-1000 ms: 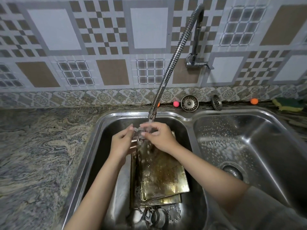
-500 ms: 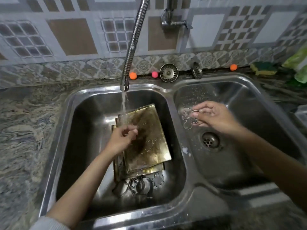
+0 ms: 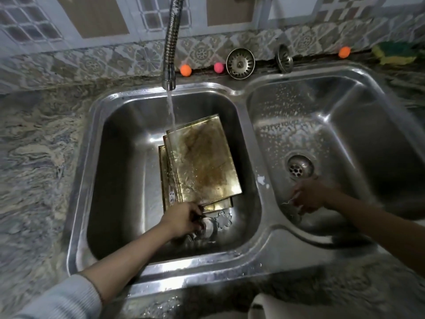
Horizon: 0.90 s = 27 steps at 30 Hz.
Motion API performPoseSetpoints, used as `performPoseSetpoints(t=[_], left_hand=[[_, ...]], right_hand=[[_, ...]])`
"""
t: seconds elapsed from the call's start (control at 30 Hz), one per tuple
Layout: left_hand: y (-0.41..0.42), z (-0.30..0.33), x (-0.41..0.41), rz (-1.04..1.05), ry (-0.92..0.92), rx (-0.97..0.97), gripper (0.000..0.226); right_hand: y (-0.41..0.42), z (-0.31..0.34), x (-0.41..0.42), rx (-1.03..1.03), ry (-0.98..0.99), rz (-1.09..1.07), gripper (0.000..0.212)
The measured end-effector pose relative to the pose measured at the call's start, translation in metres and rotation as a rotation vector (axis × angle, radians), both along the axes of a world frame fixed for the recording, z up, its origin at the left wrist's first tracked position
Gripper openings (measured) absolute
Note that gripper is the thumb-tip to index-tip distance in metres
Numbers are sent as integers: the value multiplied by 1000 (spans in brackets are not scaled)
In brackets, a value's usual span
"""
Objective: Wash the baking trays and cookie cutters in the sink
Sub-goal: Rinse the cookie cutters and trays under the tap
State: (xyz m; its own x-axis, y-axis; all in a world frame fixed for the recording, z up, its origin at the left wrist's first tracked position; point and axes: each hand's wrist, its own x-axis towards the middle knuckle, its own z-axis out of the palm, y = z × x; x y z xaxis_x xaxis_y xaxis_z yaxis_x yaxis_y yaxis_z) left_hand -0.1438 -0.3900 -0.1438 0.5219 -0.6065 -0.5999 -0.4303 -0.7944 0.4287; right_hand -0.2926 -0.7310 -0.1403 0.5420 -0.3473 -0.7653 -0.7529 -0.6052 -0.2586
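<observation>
Sink (image 3: 257,256): 2 basins, steel.
Trays (image 3: 204,157): 3 stacked in L basin, under tap (image 3: 169,54) stream.
Cutters: flower-shaped one (image 3: 222,219) seen at 6 o'clock of trays; others hidden by hand, count unclear.
L hand (image 3: 181,219): fingers curled down among cutters; grip can't be told.
R hand (image 3: 308,196): blurred, low in R basin at 6 o'clock of drain (image 3: 299,168); a thin wire piece seems pinched.
Strainers (image 3: 240,63): 2 on back ledge.
Balls (image 3: 185,70): 3, back ledge.

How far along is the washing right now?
Early. One cookie cutter is at the bottom of the right basin under the right hand. The left hand reaches for the cutters in the left basin. The stained baking trays under the tap remain unwashed.
</observation>
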Motion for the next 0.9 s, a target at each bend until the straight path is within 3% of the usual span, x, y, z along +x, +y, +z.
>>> performPoseSetpoints(t=[0.17, 0.37, 0.5, 0.6, 0.73, 0.83, 0.9], left_hand=[[-1, 4, 2, 47, -36, -64, 27], [8, 11, 15, 156, -107, -126, 21], [9, 21, 22, 208, -129, -184, 16], [8, 30, 36, 312, -65, -256, 13], [-4, 53, 58, 561, 51, -394, 9], [-18, 76, 71, 704, 174, -498, 20], [-22, 86, 79, 735, 258, -534, 22]], right_hand=[[4, 16, 9, -125, 7, 109, 32], [8, 58, 20, -205, -443, -99, 34], [45, 105, 39, -289, -790, -69, 28], [82, 125, 57, -136, -989, -18, 25], [122, 118, 89, 269, -890, 127, 36], [137, 99, 116, 379, -854, 260, 48], [139, 90, 132, 415, -886, 249, 45]])
